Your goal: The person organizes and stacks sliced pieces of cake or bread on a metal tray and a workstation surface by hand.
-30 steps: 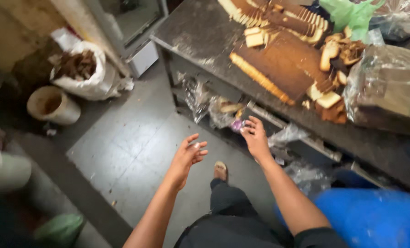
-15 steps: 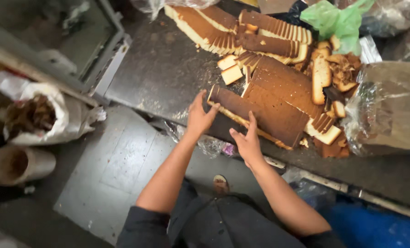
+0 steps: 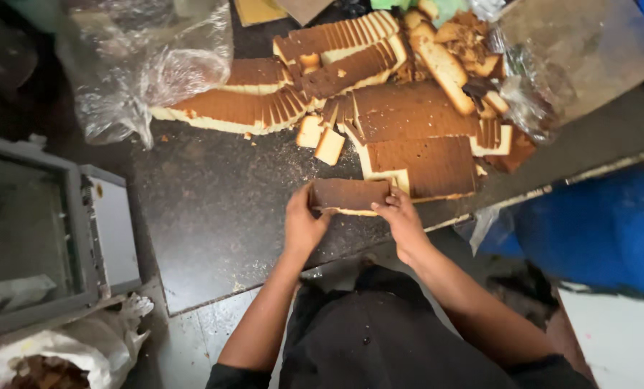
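A crumpled clear plastic bag (image 3: 152, 68) sits at the upper left of the frame on the dark speckled worktop (image 3: 221, 216), and a second clear plastic sheet (image 3: 574, 57) covers the upper right corner over a flat brown board. At the lower left corner a white sack (image 3: 69, 356) with brown scraps inside lies on the floor, beside a grey metal-framed cabinet (image 3: 41, 238) along the left edge. A blue drum (image 3: 603, 230) fills the right side below the worktop's edge. Across the top centre lie long sliced cake loaves (image 3: 264, 101) with brown crust and pale crumb, with small offcut cubes (image 3: 322, 140) just below them and a broad brown cake slab (image 3: 423, 162) to the right. The brown cake slice block (image 3: 349, 196) is in the middle of the frame near the worktop's front edge, touching the slab behind it; its top is dark brown, its lower edge pale. The left hand (image 3: 304, 223) has its fingers clamped on the block's left end, and the right hand (image 3: 402, 220) has its fingers closed on the right end.
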